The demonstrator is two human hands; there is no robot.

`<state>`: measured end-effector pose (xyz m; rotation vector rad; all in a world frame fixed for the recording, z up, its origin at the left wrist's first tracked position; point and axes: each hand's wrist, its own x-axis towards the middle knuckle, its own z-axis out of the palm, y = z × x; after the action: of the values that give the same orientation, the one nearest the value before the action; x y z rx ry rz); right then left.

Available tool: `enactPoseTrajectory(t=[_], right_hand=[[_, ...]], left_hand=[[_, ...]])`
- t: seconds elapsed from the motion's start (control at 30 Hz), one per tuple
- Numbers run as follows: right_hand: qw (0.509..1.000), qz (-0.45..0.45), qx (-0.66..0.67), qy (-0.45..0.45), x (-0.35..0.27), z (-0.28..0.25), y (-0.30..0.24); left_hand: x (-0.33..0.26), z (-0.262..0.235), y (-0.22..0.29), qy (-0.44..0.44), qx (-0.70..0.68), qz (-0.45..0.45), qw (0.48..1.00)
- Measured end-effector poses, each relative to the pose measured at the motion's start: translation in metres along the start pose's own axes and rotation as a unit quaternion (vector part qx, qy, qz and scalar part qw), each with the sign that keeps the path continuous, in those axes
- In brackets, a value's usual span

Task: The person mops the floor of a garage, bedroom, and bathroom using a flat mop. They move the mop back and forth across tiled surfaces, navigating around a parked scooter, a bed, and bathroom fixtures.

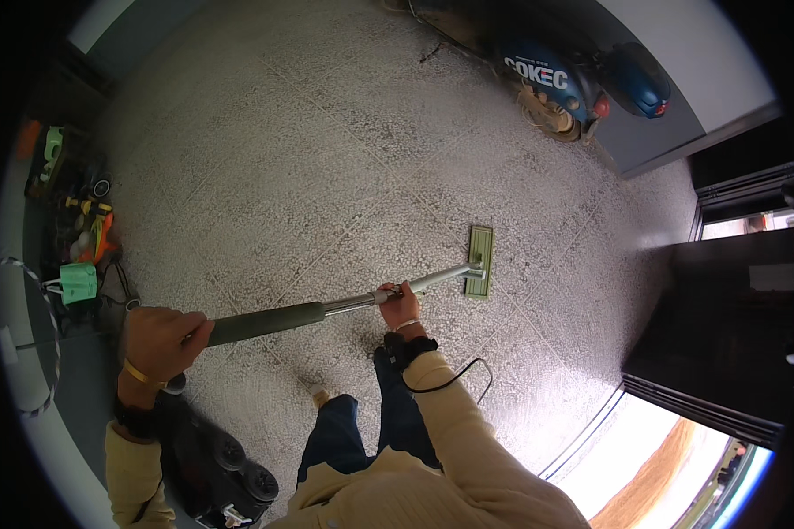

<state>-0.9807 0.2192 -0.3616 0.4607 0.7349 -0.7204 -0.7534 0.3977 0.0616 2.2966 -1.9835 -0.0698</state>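
A flat mop (273, 323) with a dark green grip and a silver pole stretches across in front of me. My left hand (163, 342) is wrapped round the end of its grip. Farther along, my right hand (400, 309) closes round the silver pole near its joint. The mop's green rectangular head (480, 238) lies flat on the speckled floor (300, 203), to the right of my right hand. Both wrists wear dark bands, and a thin black cable loops off the right one.
A blue and black scooter (551, 75) stands by the far right wall. Tools and a green box (78, 282) line the left wall. Beside my left arm sits a black wheeled thing (207, 458). A dark door (723, 317) stands at the right, with a bright doorway below it.
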Motion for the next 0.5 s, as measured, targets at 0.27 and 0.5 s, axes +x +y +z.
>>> enactPoseTrajectory(t=[0.27, 0.5], right_hand=[[0.992, -0.128, -0.002, 0.025, 0.006, -0.003, -0.194], [0.986, -0.157, 0.038, 0.038, 0.015, -0.044, -0.317]], left_hand=[[0.144, 0.088, 0.095, 0.006, -0.043, 0.107, 0.993], [0.191, 0.151, 0.172, -0.010, -0.071, 0.120, 0.990]])
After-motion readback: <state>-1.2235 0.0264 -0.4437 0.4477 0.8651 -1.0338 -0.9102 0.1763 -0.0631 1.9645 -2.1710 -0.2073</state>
